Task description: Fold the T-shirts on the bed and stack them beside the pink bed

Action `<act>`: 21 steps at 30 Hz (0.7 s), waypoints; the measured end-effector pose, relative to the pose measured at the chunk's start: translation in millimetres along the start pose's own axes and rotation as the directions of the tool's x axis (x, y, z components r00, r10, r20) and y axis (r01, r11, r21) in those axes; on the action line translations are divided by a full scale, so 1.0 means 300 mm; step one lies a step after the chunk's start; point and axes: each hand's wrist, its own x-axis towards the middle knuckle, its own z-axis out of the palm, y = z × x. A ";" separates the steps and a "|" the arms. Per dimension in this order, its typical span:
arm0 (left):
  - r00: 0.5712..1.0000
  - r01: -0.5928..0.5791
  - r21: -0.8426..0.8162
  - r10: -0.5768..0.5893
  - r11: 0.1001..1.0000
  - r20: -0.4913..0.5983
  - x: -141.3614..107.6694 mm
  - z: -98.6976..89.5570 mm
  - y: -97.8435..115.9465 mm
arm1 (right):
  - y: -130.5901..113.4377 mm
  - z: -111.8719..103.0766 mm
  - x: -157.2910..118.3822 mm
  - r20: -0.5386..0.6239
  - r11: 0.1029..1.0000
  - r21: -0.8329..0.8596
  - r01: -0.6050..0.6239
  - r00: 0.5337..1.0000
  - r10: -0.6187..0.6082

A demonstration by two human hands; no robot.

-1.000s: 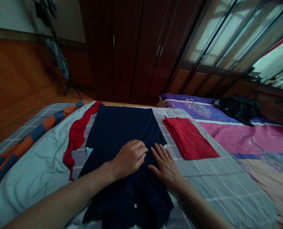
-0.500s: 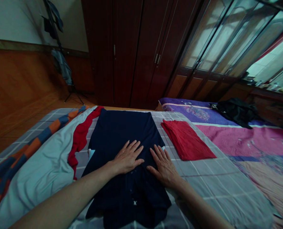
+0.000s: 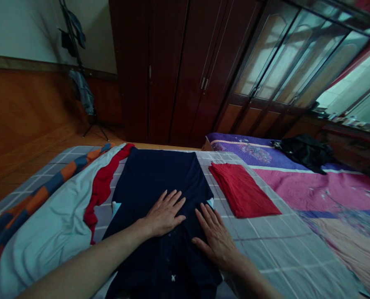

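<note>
A dark navy garment [image 3: 162,170] with a small white mark and buttons near its lower part lies spread on a grey checked bed. My left hand [image 3: 166,215] rests flat on the middle of it, fingers spread. Toward the garment's right edge lies my right hand [image 3: 214,236], palm down with fingers extended. Small light-blue patches show at both side edges of the garment. To the right is a folded red cloth [image 3: 243,191], apart from my hands.
At the left of the checked bed [image 3: 297,249] lie a pale blue cloth [image 3: 54,224], a red cloth [image 3: 102,187] and an orange-and-blue one [image 3: 57,178]. A second bed [image 3: 315,187] holds a black garment [image 3: 305,151]. Behind stand wardrobes [image 3: 166,74] and a coat stand [image 3: 75,50].
The whole view has tilted slightly, so the beds and garments sit a little lower in the picture. Both hands stay flat on the navy garment, almost unmoved on it.
</note>
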 end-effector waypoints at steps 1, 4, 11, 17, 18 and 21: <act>1.000 -0.002 -0.004 0.002 1.000 -0.001 0.000 0.000 0.000 | -0.002 -0.010 0.003 0.009 1.000 0.004 -0.007 1.000 0.007; 1.000 -0.007 -0.006 0.007 1.000 -0.021 -0.001 0.002 -0.001 | -0.029 -0.048 0.009 0.017 0.999 0.024 -0.021 1.000 0.021; 1.000 -0.002 0.034 0.003 0.999 -0.005 -0.005 -0.002 0.004 | -0.163 -0.092 0.008 0.099 0.980 0.166 0.112 0.987 -0.129; 1.000 -0.012 0.020 0.012 1.000 -0.017 0.001 -0.006 0.000 | -0.192 -0.062 -0.007 0.021 0.964 0.134 0.229 0.972 -0.234; 1.000 -0.009 0.017 0.009 1.000 -0.018 0.002 -0.005 -0.001 | -0.191 -0.044 -0.009 -0.013 0.954 0.112 0.280 0.960 -0.280; 1.000 0.012 0.014 -0.012 1.000 -0.004 0.002 -0.003 0.000 | -0.187 0.024 -0.015 -0.113 0.921 0.013 0.388 0.916 -0.385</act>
